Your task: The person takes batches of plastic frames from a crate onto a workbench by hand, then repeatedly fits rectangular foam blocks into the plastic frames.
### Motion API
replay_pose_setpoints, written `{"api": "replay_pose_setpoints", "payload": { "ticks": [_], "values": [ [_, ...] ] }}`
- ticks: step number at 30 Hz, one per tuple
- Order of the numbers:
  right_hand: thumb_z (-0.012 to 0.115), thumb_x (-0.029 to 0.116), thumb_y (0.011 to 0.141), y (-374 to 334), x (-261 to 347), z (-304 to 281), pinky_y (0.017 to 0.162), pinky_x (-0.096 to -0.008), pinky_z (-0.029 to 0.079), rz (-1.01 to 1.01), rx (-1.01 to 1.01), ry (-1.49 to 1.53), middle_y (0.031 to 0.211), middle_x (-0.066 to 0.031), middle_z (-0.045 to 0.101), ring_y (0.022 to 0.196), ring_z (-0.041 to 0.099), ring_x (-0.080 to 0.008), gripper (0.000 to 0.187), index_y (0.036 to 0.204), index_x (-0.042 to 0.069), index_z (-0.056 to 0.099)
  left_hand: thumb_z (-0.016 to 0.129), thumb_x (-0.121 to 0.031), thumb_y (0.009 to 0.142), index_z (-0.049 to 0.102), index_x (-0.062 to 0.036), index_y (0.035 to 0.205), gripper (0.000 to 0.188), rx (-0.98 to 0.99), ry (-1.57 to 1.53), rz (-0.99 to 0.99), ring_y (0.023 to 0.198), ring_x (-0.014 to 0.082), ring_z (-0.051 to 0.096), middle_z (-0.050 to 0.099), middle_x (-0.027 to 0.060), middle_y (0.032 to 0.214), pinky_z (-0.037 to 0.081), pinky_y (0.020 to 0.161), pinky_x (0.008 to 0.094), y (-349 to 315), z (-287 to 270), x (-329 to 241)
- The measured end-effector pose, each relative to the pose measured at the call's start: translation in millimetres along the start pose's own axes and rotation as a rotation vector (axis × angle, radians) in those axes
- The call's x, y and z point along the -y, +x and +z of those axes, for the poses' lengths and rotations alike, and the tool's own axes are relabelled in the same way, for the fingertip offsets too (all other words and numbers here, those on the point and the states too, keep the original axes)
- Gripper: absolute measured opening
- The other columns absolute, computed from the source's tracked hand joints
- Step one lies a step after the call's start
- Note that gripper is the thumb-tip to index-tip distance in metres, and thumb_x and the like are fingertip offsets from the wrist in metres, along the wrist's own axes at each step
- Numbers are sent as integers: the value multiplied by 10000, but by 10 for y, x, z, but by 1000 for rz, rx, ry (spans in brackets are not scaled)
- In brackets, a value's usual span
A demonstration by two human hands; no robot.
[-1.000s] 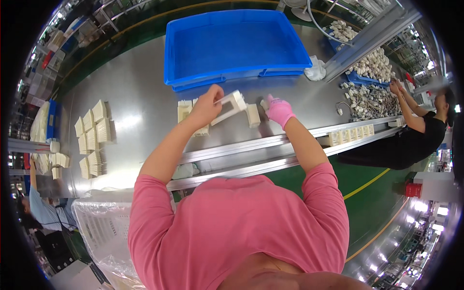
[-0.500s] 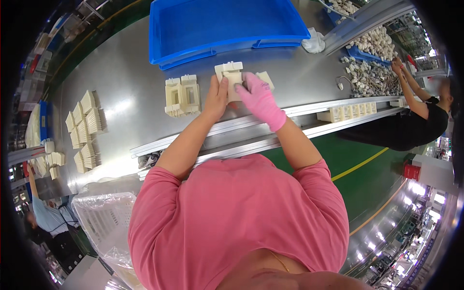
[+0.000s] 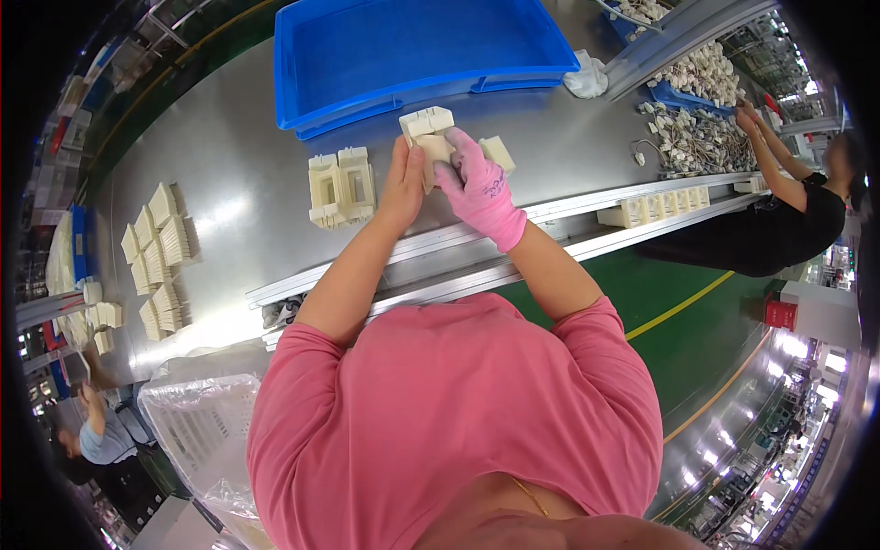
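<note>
Between my hands, above the metal table, is a cream plastic housing (image 3: pixel 428 122) with a notched upper edge. My bare left hand (image 3: pixel 401 188) grips its left side, fingers closed against it. On the other side my right hand (image 3: pixel 483 192), in a pink glove with grey fingertips, has its fingers bent round the same part. The fingers hide much of the housing's lower portion. To the left, two cream frame-like housings (image 3: pixel 340 190) stand side by side, touching. Just beyond my right hand lies another cream block-shaped part (image 3: pixel 498 154), partly covered by the glove.
A large blue tray (image 3: pixel 426 92) stands at the back. Stacks of thin cream parts (image 3: pixel 158 261) sit on the table's left. Aluminium rails (image 3: pixel 568 220) run along the front edge, with cream blocks (image 3: pixel 655 206) at right. Wired connectors (image 3: pixel 697 137) are heaped near a co-worker (image 3: pixel 797 211).
The housing has tilted slightly between my hands, and my gloved fingers have shifted on it. The view has moved a little. At far left, a co-worker's arm has drawn back from the parts.
</note>
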State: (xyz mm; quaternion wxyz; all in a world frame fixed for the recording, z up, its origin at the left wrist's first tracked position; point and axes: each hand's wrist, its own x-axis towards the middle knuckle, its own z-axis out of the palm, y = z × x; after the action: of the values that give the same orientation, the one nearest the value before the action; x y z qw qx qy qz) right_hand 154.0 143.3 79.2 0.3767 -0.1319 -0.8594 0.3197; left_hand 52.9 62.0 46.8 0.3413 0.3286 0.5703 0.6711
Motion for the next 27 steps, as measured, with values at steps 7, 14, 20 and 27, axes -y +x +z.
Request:
{"api": "replay_pose_setpoints", "payload": {
  "ticks": [7,14,20,27],
  "values": [
    [578,43,740,-6,-8,26,467,-282,395,16,-7,26,609,-67,491,494,499,-182,437,1136,16,395,275,-376,918,340,-91,1205,410,15,-25,28,920,108,463,469,46,1056,388,752,223,28,-31,-26],
    [563,60,756,69,142,-145,465,-260,374,192,214,104,618,-40,469,485,455,-122,417,1142,18,409,332,-318,913,358,-74,1164,351,-15,-207,-88,901,111,459,471,50,1016,391,773,234,-15,57,-28],
    [539,62,754,231,187,-501,570,-201,400,541,510,692,737,-10,514,625,479,-57,465,1194,17,395,430,-296,871,361,-67,1151,369,76,-359,-286,848,190,534,508,108,957,480,626,310,-65,54,-105],
    [547,111,690,191,-13,-543,843,-282,368,24,153,283,1083,-101,485,946,470,-165,563,1221,11,389,516,-242,831,397,0,1071,360,366,-240,-363,681,262,615,559,144,832,497,493,335,-145,148,-202]
  ]
}}
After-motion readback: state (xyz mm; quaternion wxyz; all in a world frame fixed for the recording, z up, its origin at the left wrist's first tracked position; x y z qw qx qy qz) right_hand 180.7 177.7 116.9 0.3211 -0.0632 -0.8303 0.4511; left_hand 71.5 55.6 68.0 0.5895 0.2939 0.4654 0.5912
